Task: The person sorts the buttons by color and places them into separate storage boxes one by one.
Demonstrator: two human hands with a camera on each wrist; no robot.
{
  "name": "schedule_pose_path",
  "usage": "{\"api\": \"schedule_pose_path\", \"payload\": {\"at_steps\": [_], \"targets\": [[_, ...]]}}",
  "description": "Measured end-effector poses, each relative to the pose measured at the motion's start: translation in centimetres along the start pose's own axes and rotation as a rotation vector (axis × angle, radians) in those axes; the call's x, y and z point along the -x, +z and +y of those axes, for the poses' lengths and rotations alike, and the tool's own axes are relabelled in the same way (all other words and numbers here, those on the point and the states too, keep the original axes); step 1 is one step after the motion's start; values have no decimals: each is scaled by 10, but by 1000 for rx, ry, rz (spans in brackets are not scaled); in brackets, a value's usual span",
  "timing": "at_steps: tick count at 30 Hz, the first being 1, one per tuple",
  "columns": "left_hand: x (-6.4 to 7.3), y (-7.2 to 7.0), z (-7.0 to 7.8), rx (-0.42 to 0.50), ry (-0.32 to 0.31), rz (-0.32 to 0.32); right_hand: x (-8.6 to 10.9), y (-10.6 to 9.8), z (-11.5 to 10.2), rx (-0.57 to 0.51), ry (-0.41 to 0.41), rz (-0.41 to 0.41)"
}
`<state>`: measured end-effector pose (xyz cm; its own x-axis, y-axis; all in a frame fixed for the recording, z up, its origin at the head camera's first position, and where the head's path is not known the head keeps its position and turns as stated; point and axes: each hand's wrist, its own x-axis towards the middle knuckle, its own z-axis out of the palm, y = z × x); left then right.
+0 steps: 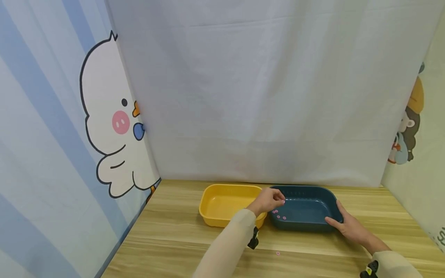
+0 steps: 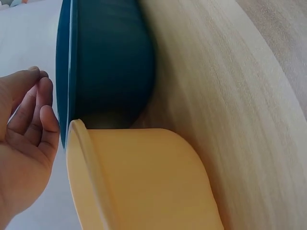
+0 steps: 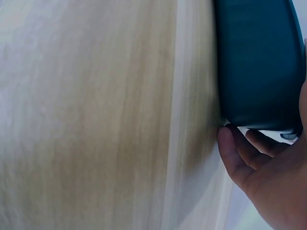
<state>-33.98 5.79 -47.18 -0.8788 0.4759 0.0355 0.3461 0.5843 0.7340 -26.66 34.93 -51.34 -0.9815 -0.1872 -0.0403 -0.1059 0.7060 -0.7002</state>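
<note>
My left hand (image 1: 268, 200) hovers over the left end of a dark blue basin (image 1: 304, 227), thumb and fingertips pinched together. A bit of pink shows at those fingertips, seemingly a small pink ring (image 1: 283, 201). In the left wrist view, the left hand (image 2: 29, 129) is beside the rims of both basins, and nothing can be made out in its pinch. Several pink rings (image 1: 284, 218) lie inside the blue basin near its left front corner. My right hand (image 1: 352, 227) grips that basin's right end, thumb towards the front rim; in the right wrist view its fingers (image 3: 235, 153) curl at the basin's lower edge.
A yellow basin (image 1: 208, 221) stands directly left of the blue one, partly hidden by my left forearm. One loose pink ring (image 1: 277, 253) lies on the wood-grain table (image 1: 167, 239) in front. A pale curtain (image 1: 260, 96) hangs behind the table.
</note>
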Motion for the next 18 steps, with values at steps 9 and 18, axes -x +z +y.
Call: {"api": "schedule_pose_path", "payload": {"at_steps": [9, 18], "targets": [[-2, 4, 2, 18, -9, 12, -1, -1, 2, -7, -8, 3], [-4, 8, -2, 19, -32, 17, -1, 0, 2, 2, -4, 1]]}}
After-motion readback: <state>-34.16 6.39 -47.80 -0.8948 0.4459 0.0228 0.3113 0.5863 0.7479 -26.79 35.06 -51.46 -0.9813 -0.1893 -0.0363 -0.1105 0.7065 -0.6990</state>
